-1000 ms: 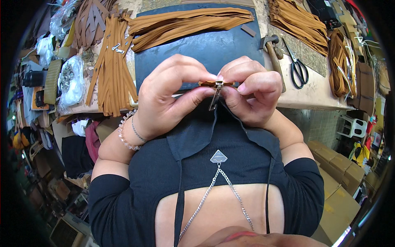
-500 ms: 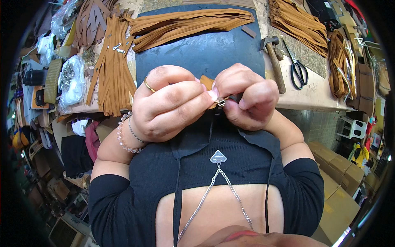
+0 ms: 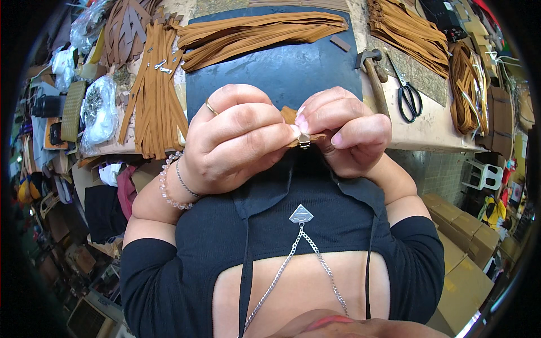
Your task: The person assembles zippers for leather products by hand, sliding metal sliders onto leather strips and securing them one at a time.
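Both hands are up close to my chest, near edge of the tabletop (image 3: 434,121). Left hand (image 3: 236,141) and right hand (image 3: 346,132) are brought together, fingertips pinched on one short tan leather strap (image 3: 288,114) with a small metal buckle piece (image 3: 304,141) hanging at its lower edge. Most of the strap is hidden under the fingers; I cannot tell how far the metal part is seated.

Judgement on doing this step well — keep the strap end flat and square to the metal slot, thumbs close to the fitting so the soft leather does not buckle, and feed with small pushes rather than one pull. The left hand should only steady; the right does the fine work. Hold it where it is, in plain sight.

Around: a dark cutting mat (image 3: 282,73) just beyond the hands, a spread of tan strips (image 3: 259,34) at its far edge, more strips (image 3: 155,96) to the left, a hammer (image 3: 373,73) and black scissors (image 3: 407,93) to the right — all well apart from the hands.
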The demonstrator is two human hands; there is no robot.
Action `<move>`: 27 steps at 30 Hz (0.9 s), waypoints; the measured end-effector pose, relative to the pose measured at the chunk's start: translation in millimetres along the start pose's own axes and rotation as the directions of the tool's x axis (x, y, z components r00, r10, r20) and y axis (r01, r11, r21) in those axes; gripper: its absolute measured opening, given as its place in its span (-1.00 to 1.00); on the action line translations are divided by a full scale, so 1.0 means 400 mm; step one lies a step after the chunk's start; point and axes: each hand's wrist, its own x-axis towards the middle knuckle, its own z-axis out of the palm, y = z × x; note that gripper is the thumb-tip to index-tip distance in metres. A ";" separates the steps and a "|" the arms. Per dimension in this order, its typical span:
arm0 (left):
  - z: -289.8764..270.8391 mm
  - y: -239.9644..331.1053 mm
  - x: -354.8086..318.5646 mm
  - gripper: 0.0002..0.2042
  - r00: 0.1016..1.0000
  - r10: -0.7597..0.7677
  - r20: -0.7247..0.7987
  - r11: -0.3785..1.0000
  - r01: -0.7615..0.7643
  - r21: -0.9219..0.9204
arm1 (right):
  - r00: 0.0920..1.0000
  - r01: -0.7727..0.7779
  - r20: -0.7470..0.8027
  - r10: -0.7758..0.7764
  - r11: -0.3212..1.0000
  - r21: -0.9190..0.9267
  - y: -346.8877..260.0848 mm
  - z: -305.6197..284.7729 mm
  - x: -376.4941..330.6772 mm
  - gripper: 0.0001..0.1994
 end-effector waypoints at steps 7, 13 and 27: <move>-0.007 0.011 -0.006 -0.72 1.000 -0.009 0.016 1.000 0.009 0.020 | 0.999 -0.024 0.048 0.023 1.000 0.012 -0.002 -0.008 0.003 -0.63; -0.002 0.005 -0.011 -0.72 1.000 -0.012 0.002 1.000 0.012 -0.002 | 0.999 -0.017 0.035 0.016 0.999 0.027 -0.001 -0.002 -0.002 -0.65; -0.009 0.007 -0.016 -0.69 1.000 0.006 0.014 1.000 -0.006 0.013 | 0.998 0.050 -0.043 -0.055 0.992 -0.117 -0.003 0.016 -0.003 -0.59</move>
